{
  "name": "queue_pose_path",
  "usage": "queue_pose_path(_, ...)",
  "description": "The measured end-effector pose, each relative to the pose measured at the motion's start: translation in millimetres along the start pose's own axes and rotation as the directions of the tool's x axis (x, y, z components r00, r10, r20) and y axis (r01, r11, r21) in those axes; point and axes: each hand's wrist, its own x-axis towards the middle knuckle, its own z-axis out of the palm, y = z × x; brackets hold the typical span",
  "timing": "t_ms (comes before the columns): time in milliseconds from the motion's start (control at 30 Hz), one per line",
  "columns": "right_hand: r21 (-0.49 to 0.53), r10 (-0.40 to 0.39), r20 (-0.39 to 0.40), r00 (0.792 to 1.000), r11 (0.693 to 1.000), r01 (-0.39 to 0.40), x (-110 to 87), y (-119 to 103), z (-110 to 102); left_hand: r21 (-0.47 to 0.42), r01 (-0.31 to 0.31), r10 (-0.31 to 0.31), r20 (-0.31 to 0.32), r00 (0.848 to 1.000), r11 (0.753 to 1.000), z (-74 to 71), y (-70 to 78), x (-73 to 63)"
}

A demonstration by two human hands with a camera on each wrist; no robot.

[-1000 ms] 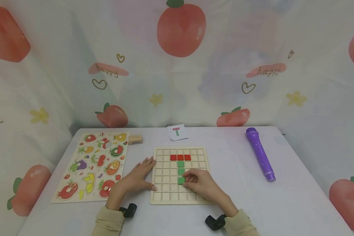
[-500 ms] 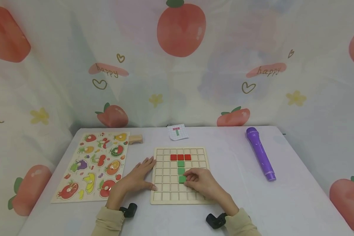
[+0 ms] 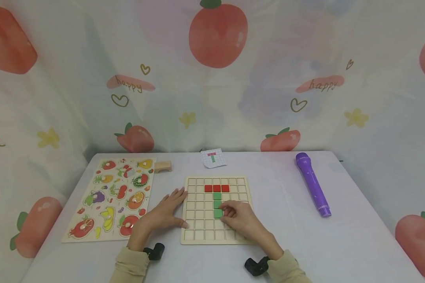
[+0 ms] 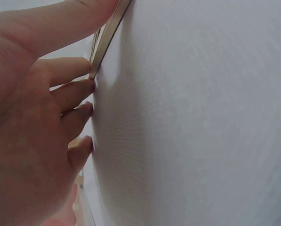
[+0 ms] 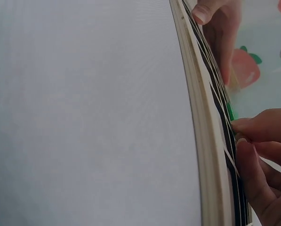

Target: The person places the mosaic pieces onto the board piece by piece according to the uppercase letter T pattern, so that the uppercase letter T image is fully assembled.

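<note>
A wooden grid board (image 3: 197,235) lies on the table in front of me. Three red square tiles (image 3: 217,188) form a row near its top, and three green tiles run down from the middle one. The lowest green square tile (image 3: 217,214) lies at the fingertips of my right hand (image 3: 243,218), whose curled index finger and thumb pinch its right side. In the right wrist view a strip of green (image 5: 231,111) shows beside those fingertips. My left hand (image 3: 164,212) is spread along the board's left edge, thumb and fingertips touching the rim; the left wrist view shows this from below.
At left lies a fruit puzzle board (image 3: 108,200), with a small wooden block (image 3: 163,167) by its upper right corner. A paper card (image 3: 213,158) with a red and green T pattern lies behind the grid. A purple toy microphone (image 3: 313,184) lies at right.
The lowest green tile has shifted slightly up and sits in line under the other green ones. My right hand moved a little with it; the left hand has stayed put.
</note>
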Motion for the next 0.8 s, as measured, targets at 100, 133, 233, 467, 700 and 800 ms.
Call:
queue_pose_path(100, -0.013, 0.000, -0.003, 1.000, 1.000, 0.000, -1.3, 0.7, 1.3, -0.009, -0.003, 0.003, -0.001, 1.000, 1.000, 1.5, 0.8, -0.9)
queue_pose_path(133, -0.019, 0.005, -0.004, 1.000, 1.000, -0.005, -1.6, 1.0, 1.6, -0.008, -0.002, 0.002, 0.001, 1.000, 1.000, 1.8, 1.1, -1.0)
queue_pose_path(233, -0.028, 0.028, -0.009, 1.000, 0.999, -0.029, -2.0, 1.2, 1.9, -0.001, 0.001, -0.001, 0.009, 1.000, 1.000, 2.1, 1.6, -0.6)
queue_pose_path(467, 0.015, 0.030, -0.021, 0.999, 0.999, -0.030, 3.3, 5.1, -1.7, 0.036, -0.015, 0.015, 0.013, 1.000, 0.999, -3.0, -1.7, 9.5)
queue_pose_path(700, 0.132, 0.055, 0.035, 0.998, 0.989, -0.059, 7.4, 14.8, -11.2, -0.025, 0.008, -0.008, 0.012, 1.000, 1.000, -7.7, -16.1, 19.0)
queue_pose_path(800, 0.081, 0.065, -0.025, 0.998, 0.995, -0.063, 8.9, 16.1, -18.7, -0.059, 0.083, -0.086, -0.048, 0.995, 0.995, -12.4, -17.3, 21.8)
